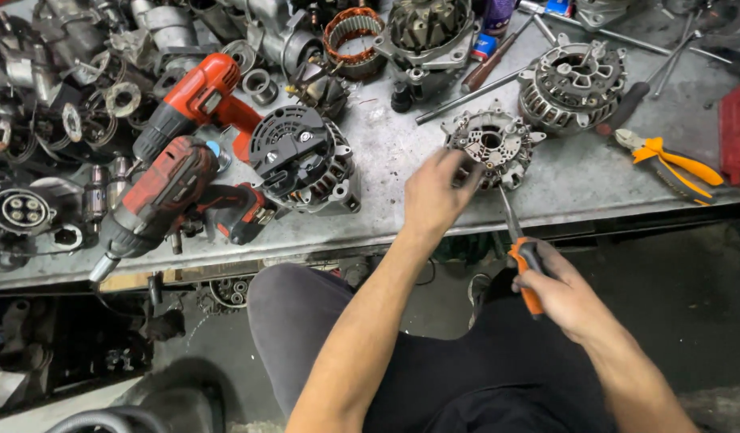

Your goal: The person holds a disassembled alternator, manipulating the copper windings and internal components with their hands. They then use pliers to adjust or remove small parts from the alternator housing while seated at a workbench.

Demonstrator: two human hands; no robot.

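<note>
Near the bench's front edge, left hand [435, 195] curled over the round alternator plate [493, 144], fingers closed on its near rim, apparently to steady it. Right hand [564, 295] wrapped tight round the orange-handled screwdriver [521, 244], tip angled up at the plate's lower side. Just left, a black-capped alternator [304, 159] and two red drills [173, 172]. Orange pliers [675, 167] well to the right. Bare metal bench [578, 180] between plate and pliers; open drop below the edge.

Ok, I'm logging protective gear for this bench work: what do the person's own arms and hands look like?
Both forearms are bare, with no sleeves in view. The left hand and right hand wear no gloves; no watch, rings or wristbands show.
</note>
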